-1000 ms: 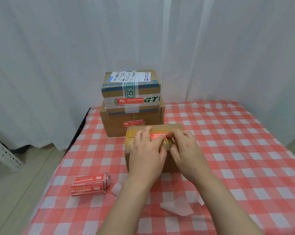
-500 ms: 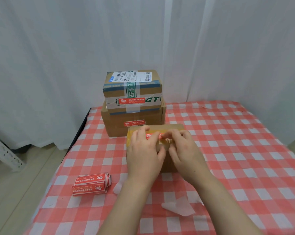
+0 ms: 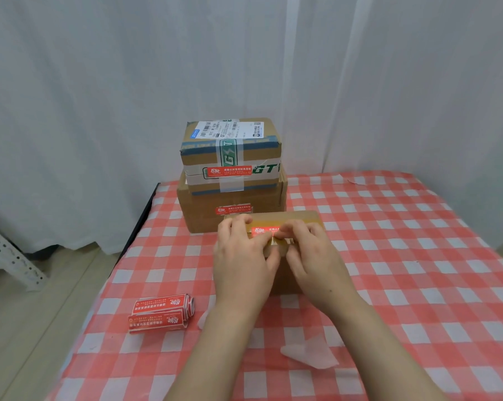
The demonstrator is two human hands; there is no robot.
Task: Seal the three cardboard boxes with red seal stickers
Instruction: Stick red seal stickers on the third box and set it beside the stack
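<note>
Judged nearly finished: at 12 o'clock, stacked, a small box (image 3: pixel 230 151) atop a larger box (image 3: pixel 233 211), each already bearing a red strip. Just in front, at centre, the third box (image 3: pixel 302 219), with a red seal sticker (image 3: pixel 262 230) on its top edge, pressed down by left hand (image 3: pixel 241 256) and right hand (image 3: pixel 311 256), gripping nothing. Left to do, probably: smoothing it flat. At 8 o'clock, a sticker roll (image 3: pixel 160 312); at 5, peeled backing paper (image 3: pixel 308 354); underneath, red-checked tablecloth (image 3: pixel 403 256); behind, white curtain (image 3: pixel 100 111).

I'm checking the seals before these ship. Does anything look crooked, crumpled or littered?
The red sticker on the big bottom box looks wrinkled, with a ragged top edge, unlike the flat sticker on the top box. Peeled backing scraps lie loose on the checked cloth.
</note>
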